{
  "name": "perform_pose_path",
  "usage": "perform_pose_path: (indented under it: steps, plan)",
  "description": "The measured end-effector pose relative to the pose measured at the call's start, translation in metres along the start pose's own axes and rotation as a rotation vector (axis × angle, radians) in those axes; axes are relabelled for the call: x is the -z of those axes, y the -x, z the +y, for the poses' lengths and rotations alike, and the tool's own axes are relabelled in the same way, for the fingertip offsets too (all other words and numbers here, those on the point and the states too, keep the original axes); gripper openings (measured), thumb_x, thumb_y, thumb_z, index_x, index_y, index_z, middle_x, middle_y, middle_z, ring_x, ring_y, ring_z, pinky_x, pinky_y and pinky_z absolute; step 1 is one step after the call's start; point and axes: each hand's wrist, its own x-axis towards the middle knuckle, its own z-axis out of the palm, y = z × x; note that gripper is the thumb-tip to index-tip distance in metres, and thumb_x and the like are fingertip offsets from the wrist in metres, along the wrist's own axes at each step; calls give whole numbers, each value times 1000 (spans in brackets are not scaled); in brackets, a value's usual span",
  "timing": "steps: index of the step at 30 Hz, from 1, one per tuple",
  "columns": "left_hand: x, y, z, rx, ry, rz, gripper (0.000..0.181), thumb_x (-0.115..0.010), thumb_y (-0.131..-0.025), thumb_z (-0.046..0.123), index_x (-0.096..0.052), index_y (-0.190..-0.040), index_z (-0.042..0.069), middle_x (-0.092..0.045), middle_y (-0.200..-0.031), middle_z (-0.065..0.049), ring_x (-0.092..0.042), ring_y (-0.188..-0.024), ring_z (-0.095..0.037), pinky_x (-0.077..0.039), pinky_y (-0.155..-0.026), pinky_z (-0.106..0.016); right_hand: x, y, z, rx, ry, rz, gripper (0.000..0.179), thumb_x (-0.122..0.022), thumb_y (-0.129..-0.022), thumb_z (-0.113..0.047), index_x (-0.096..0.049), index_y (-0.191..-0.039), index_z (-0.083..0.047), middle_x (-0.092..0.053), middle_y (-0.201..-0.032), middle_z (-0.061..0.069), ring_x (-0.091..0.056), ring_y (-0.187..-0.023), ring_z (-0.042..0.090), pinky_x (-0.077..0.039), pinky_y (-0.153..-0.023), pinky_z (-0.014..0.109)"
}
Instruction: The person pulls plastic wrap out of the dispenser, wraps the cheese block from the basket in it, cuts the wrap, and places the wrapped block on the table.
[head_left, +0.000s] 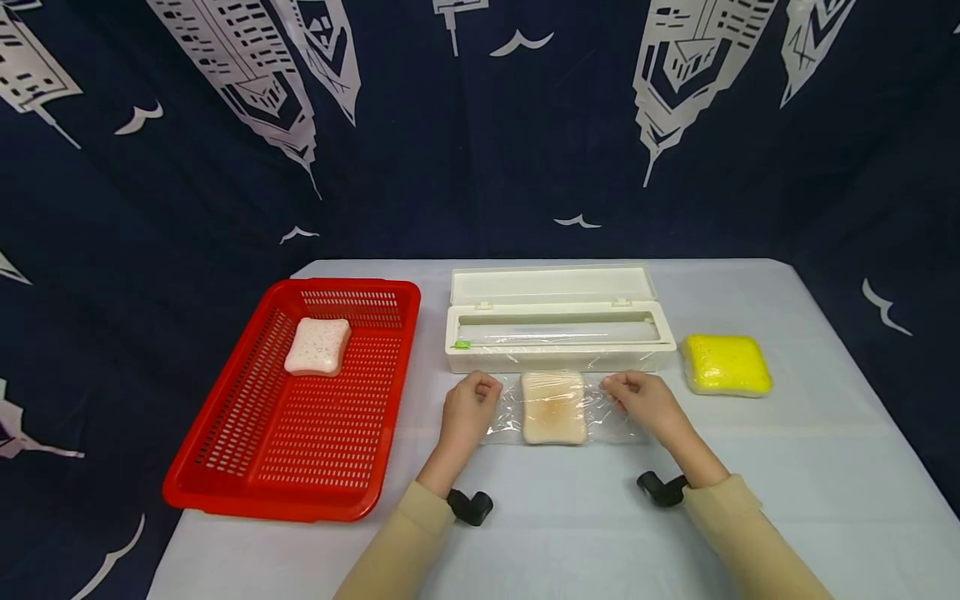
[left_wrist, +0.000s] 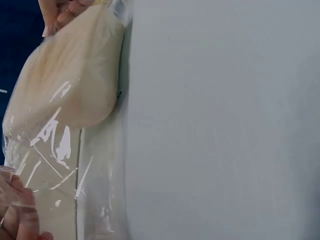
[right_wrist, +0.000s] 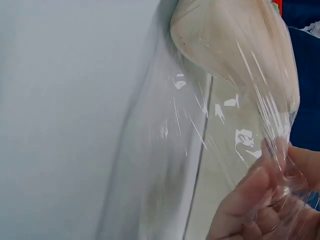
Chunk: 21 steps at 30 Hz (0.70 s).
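Observation:
A toasted-looking bread slice lies on the table with clear plastic wrap over its top and out past both sides. At the left, the left hand pinches the wrap; in the left wrist view its fingers are partly cut off. On the other side, the right hand pinches the wrap too, and the right wrist view shows film bunched between thumb and fingers. Directly behind the bread stands a white wrap dispenser, its lid raised and a roll inside.
A red plastic basket stands on the left, with a pale, speckled bread-shaped piece in it. To the dispenser's right lies a shiny yellow block. A green slider sits at the dispenser's left end. A dark patterned cloth hangs behind the table.

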Motion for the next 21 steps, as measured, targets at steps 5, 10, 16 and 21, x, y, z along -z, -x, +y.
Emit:
perform_pose_path:
  steps: [5, 10, 16, 21]
  plan:
    - [-1, -4, -4, 85, 29, -39, 11, -71, -87, 16, -69, -84, 6, -67, -74, -5, -58, -68, -14, -46, -65, -28, -4, -7, 0, -103, -82, -58, 28, -60, -97, -26, -63, -94, 2, -58, -69, -3, -49, -63, 11, -42, -57, 25]
    - [-2, -5, -3, 132, 46, -77, 11, -75, -83, 15, -67, -81, 7, -67, -72, -5, -59, -70, -13, -46, -65, -27, -7, -7, -2, -128, -24, -68, 29, -63, -95, -30, -62, -95, -2, -64, -74, -1, -51, -65, 14, -41, -60, 28]
    - [-8, -4, 1, 56, 19, -75, 11, -76, -78, 6, -65, -77, 8, -66, -71, -3, -58, -67, -11, -45, -63, -24, -13, 0, -7, -11, 131, 25, 22, -64, -90, -25, -64, -94, -3, -65, -80, 7, -53, -69, 17, -41, -60, 28]
    - [-12, 1, 3, -81, -77, -32, 9, -74, -80, 4, -67, -80, 9, -67, -76, -3, -60, -72, -15, -46, -66, -25, -19, 7, -9, 154, 233, 146, 12, -65, -88, -15, -66, -89, -4, -67, -82, 9, -55, -70, 20, -44, -63, 31]
